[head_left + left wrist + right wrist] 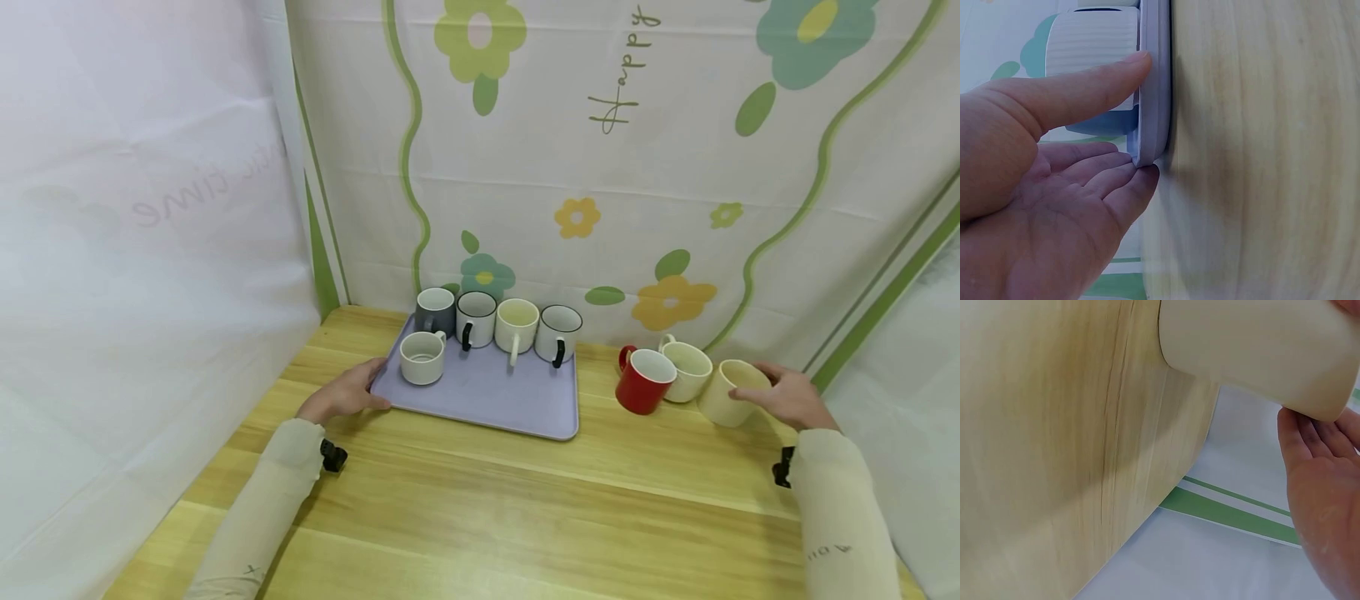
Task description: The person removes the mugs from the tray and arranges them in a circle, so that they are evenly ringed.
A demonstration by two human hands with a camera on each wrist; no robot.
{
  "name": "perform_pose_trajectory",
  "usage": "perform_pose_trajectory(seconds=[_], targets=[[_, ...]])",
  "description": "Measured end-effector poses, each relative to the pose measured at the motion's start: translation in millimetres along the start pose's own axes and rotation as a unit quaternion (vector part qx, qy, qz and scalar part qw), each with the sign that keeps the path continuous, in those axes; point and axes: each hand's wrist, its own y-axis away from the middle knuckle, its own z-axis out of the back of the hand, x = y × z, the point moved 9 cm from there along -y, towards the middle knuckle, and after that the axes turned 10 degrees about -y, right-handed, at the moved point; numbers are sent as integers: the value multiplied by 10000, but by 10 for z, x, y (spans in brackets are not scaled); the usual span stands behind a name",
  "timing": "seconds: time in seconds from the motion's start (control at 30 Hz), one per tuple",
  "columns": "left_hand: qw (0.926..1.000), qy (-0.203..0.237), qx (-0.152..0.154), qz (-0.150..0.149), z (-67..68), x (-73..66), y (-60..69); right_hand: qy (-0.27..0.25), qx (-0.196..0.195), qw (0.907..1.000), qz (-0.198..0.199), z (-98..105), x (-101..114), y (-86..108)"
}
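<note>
My left hand (348,393) touches the left side of a lilac tray (487,404), its thumb along the front edge and its fingers straight against the corner. A low white ribbed cup (422,367) stands near that corner. Along the tray's back are a dark grey mug (442,321), two white mugs with black rims (476,327) and a cream mug (513,333). On the right, my right hand (797,398) grips a tall cream mug (723,407) by its upper part, thumb on the near side, fingers behind. The mug's base looks to be at the table.
A red mug (642,393) and a wide cream mug (686,385) stand just left of the tall cream mug, close together. The wooden table (480,508) ends at a flowered curtain (540,167) behind, with white cloth at both sides.
</note>
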Motion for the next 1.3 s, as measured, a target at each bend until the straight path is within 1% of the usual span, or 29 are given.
perform_pose_trajectory(seconds=[0.17,0.3,0.4,0.5,0.57,0.63,0.7,0.8,0.9,0.97,1.03,1.13,1.27,1.3], targets=[[10000,7,21,51,-5,6,9,-213,110,9997,-71,-14,36,-47],[9999,30,31,104,-8,11,8,-228,187,9995,-98,-18,52,-81],[9999,42,50,82,-13,-2,-4,-252,226,9993,-132,-15,43,-73],[9999,77,60,61,-17,-9,-8,-91,257,9996,-70,-4,60,-77],[9999,108,59,55,-19,-4,-5,175,252,9995,24,8,97,-83],[9999,154,41,54,-18,5,1,443,202,9987,165,22,173,-95],[9998,199,23,48,-18,21,9,594,141,9976,322,33,294,-109],[9995,312,-6,75,-25,49,19,565,12,9964,633,25,586,-137],[9993,357,-49,130,-25,66,28,451,-39,9946,938,-36,974,-147],[9992,362,-62,174,-27,64,38,440,-22,9921,1176,-128,1259,-151],[9990,379,-61,209,-32,59,44,375,44,9894,1401,-246,1544,-160],[9990,383,-42,207,-37,44,49,361,114,9823,1832,-474,1976,-188],[9991,349,-37,218,-33,49,37,411,277,9694,2406,-853,2568,-228],[9992,340,-35,217,-32,51,28,406,349,9671,2486,-959,2707,-231]])
